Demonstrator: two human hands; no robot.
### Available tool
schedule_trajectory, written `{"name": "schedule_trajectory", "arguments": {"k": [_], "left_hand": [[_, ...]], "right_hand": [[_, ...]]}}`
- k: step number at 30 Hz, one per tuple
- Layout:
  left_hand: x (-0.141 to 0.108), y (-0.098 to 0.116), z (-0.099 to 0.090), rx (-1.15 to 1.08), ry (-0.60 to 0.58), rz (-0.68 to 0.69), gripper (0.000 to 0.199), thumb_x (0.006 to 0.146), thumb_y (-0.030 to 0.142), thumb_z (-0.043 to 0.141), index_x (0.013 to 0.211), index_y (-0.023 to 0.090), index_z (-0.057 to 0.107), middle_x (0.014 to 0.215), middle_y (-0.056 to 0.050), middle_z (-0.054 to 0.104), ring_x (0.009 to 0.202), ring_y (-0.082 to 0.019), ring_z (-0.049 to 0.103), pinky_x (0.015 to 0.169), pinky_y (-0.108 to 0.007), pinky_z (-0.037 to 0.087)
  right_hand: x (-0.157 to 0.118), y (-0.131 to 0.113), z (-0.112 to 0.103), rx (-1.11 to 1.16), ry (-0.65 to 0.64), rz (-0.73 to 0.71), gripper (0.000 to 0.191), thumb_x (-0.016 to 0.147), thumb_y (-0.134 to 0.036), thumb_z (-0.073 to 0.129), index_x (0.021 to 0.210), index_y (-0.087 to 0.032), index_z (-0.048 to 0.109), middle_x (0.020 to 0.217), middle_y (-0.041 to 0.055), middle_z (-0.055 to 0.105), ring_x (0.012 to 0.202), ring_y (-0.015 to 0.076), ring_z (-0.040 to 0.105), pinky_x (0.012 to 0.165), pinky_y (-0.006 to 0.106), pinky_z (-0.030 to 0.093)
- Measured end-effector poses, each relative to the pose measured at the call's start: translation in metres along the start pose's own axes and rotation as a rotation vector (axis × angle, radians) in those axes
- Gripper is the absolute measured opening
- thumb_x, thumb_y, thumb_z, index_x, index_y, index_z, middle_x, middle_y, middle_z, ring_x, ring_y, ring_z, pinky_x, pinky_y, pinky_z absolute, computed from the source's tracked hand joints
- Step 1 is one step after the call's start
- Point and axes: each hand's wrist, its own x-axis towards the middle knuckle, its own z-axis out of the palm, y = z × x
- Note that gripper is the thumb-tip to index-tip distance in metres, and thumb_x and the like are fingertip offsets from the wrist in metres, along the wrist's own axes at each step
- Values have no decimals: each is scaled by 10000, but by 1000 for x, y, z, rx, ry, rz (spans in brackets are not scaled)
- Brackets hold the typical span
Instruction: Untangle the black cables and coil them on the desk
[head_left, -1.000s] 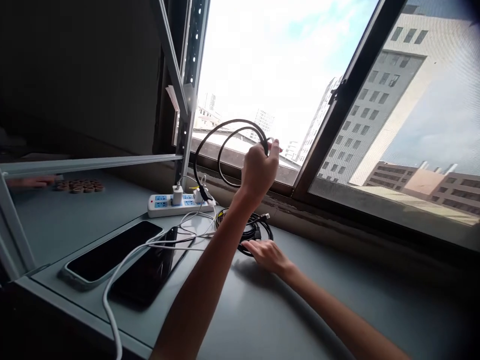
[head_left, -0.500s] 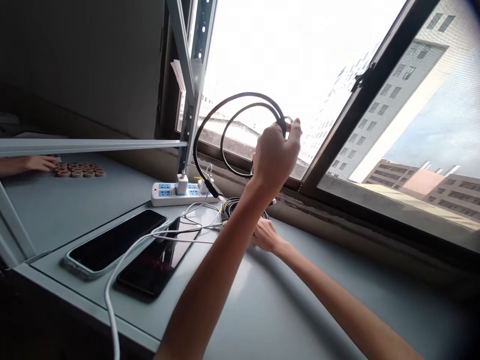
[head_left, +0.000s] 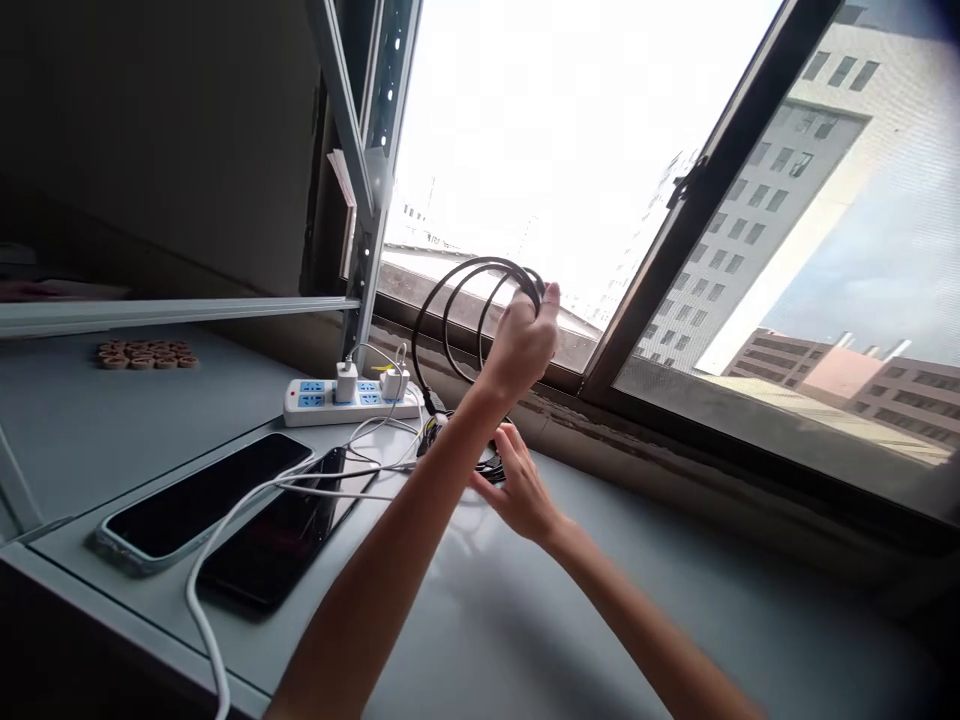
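While near black cable [head_left: 516,268], power strip [head_left: 352,406].

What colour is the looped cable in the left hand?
The looped cable in the left hand is black; the head view shows it best.

2 phones [head_left: 202,495] side by side; power strip [head_left: 352,414] bearing 2 white chargers [head_left: 346,384]; brown discs [head_left: 146,354] clustered at left.

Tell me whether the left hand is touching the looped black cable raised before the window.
Touching. The head view shows it: the left hand is closed on the looped black cable, whose gathered strands run into its grip.
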Motion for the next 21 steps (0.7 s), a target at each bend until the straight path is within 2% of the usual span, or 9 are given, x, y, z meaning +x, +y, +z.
{"name": "schedule_trajectory", "arguments": {"k": [3,7,10,12,14,16,19,21], "left_hand": [[-5,11,7,-41,-82,64,230,935,309,328,942,173,513,377,109,257,284,-42,212,334,-185,197],[-16,31,9,-52,-30,110,298,929,355,318,1001,203,564,352,97,210,271,-57,170,321,-213,168],[-23,42,10,-44,66,193,352,915,431,326,999,223,598,342,87,202,267,-60,147,307,-227,143],[-24,44,13,-39,132,223,373,905,467,331,1000,234,606,336,87,204,265,-59,145,301,-225,141],[-24,42,16,-38,171,204,395,897,492,329,1020,237,605,328,87,218,259,-61,163,293,-219,146],[-22,36,20,-46,165,151,430,886,519,328,1026,223,607,320,85,247,253,-63,199,284,-211,154],[-21,24,30,-81,74,44,458,868,546,343,981,197,618,320,80,293,251,-58,239,276,-193,166],[-23,16,38,-92,-1,-23,441,855,547,376,948,193,622,338,73,331,268,-54,283,285,-174,197]], "right_hand": [[14,-19,-8,298,53,30,198,907,-263,394,1055,-196,506,1105,90,491,1044,191,454,901,338,388],[22,-31,-19,585,34,14,249,936,-284,320,853,-179,531,918,59,545,902,167,486,844,318,386],[20,-32,-31,869,-54,32,404,954,-381,237,773,-155,519,659,11,491,628,116,482,638,259,412],[19,-31,-44,1028,-103,65,447,942,-437,265,732,-141,527,539,-37,368,479,77,367,482,217,323],[19,-31,-59,1100,-81,110,369,890,-450,425,718,-139,523,532,-58,311,459,56,264,426,204,211],[22,-31,-74,1146,-53,156,275,822,-409,557,751,-148,511,545,-65,331,474,51,239,418,201,170],[25,-31,-93,1223,-28,222,227,779,-364,588,759,-164,484,521,-81,323,449,44,221,398,197,150],[25,-31,-103,1142,75,238,227,768,-314,558,639,-162,450,490,-80,286,439,40,216,397,198,156]]}}
